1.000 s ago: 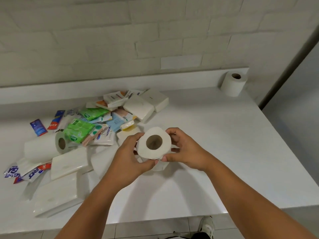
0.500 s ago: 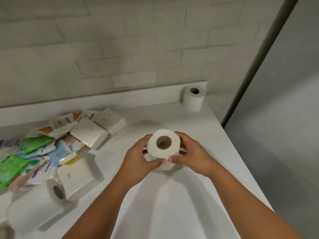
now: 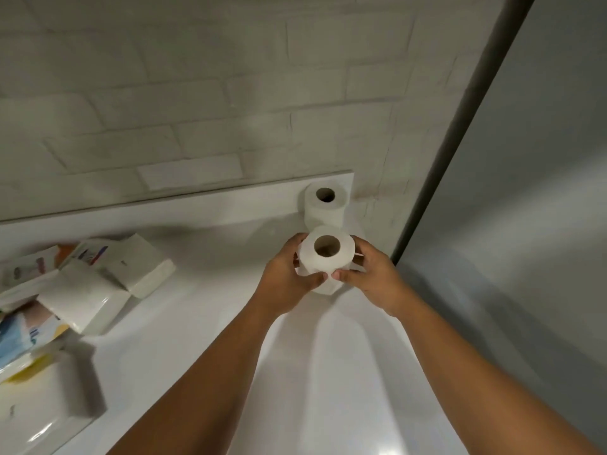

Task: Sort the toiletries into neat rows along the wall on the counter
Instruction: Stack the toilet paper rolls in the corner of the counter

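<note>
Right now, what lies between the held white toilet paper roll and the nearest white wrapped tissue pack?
The left hand gripping the white toilet paper roll, then bare white counter up to the white wrapped tissue pack; head view.

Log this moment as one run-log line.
left hand + right hand: gripping toilet roll | second roll: upright by backsplash | pile: unsorted, left

White counter [image 3: 203, 323] bears an upright toilet roll [image 3: 323, 208] at the back, tissue packs [image 3: 141, 267] heaped left.
</note>
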{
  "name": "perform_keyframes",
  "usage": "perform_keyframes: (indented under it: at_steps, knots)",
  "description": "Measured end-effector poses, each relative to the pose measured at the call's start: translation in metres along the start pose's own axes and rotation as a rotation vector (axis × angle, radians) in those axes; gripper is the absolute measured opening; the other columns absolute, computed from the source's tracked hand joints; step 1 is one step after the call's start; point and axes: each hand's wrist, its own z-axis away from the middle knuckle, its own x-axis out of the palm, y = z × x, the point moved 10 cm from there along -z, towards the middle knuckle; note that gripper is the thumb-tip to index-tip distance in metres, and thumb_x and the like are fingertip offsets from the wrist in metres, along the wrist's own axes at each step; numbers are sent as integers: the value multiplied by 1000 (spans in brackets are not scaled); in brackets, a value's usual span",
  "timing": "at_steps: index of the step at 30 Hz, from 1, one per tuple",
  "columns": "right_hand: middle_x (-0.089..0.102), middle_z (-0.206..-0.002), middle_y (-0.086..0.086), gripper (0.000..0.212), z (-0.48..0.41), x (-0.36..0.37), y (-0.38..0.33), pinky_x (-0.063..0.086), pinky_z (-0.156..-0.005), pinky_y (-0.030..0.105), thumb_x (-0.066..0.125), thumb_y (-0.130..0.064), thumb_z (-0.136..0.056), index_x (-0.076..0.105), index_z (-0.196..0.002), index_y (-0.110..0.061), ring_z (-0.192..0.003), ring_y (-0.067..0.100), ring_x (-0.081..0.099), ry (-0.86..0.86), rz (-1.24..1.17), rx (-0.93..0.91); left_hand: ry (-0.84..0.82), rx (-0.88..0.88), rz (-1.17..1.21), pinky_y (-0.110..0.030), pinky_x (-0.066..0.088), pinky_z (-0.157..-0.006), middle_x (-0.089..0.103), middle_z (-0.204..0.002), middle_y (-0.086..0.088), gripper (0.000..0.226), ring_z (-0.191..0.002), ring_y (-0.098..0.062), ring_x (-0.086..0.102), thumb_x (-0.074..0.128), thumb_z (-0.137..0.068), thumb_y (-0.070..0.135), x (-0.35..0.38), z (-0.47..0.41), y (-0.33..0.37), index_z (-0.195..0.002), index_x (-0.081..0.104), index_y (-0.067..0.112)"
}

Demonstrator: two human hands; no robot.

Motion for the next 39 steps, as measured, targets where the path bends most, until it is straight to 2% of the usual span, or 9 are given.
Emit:
perform_keyframes:
  at_steps: [5, 9, 12, 18, 22, 28, 31, 34, 39]
  knots:
    - [63, -128, -11, 66, -27, -26, 4, 45, -106, 48, 84, -39, -69, 55, -129, -33, -124, 12, 55, 53, -48, -8, 29, -55, 3, -38, 55, -94, 61, -118, 20, 73, -109, -9, 60, 86, -70, 31, 19, -39, -6, -131, 46, 42]
    - [65, -126, -8, 53, -38, -35, 5, 46, -105, 46, 79, -32, -80, 57, -129, -30, -121, 14, 58, 48, -60, -20, 54, -80, -18, -24, 48, -87, 59, -123, 14, 77, -110, -11, 59, 84, -74, 29, 30, -53, -7, -138, 42, 35]
    - [66, -124, -8, 47, -44, -35, 8, 48, -104, 42, 74, -29, -86, 57, -130, -28, -119, 10, 60, 11, -33, -6, 82, -98, -36, -22, 46, -84, 59, -122, 12, 76, -108, -13, 59, 84, -75, 29, 33, -57, -9, -139, 43, 30]
    - [65, -126, -9, 56, -51, -32, 7, 48, -103, 47, 74, -48, -81, 55, -132, -34, -122, 15, 58, 7, 10, 3, 154, -108, -58, -24, 46, -85, 58, -118, 10, 68, -103, -11, 55, 82, -77, 27, 31, -57, -5, -135, 47, 26]
    - [66, -125, -7, 51, -56, -36, 10, 49, -102, 50, 73, -43, -82, 58, -129, -32, -120, 17, 59, 50, 42, 20, 143, -120, -87, -24, 45, -84, 61, -124, 4, 68, -104, -11, 56, 82, -77, 26, 31, -58, -2, -135, 47, 24]
    - [61, -130, -1, 54, -45, -41, 0, 47, -104, 44, 72, -37, -85, 53, -134, -22, -121, 18, 56, 189, 218, 11, 133, -120, -145, -25, 45, -87, 60, -127, 3, 73, -111, -17, 59, 82, -77, 26, 23, -50, 5, -139, 44, 22]
    - [57, -134, -3, 54, -25, -43, -23, 41, -98, 26, 69, -32, -89, 49, -137, -20, -120, 11, 50, 302, 322, -56, 165, -102, -146, -30, 45, -99, 55, -138, 1, 76, -123, -19, 54, 79, -81, 29, 7, -38, 13, -145, 39, 22]
    - [56, -130, -5, 45, 0, -31, -60, 36, -94, 13, 67, -20, -89, 53, -132, -19, -114, 3, 48, 379, 387, -234, 209, -62, -169, -37, 43, -109, 51, -144, 3, 73, -130, -18, 49, 75, -85, 35, -16, -18, 22, -148, 38, 23]
    - [53, -136, -6, 42, 29, 21, -92, 38, -106, 17, 67, -19, -89, 56, -129, -19, -122, 1, 48, 277, 384, -384, 266, 46, -261, -41, 45, -107, 52, -143, 6, 66, -131, -15, 48, 72, -87, 39, -63, 26, 33, -145, 44, 23]
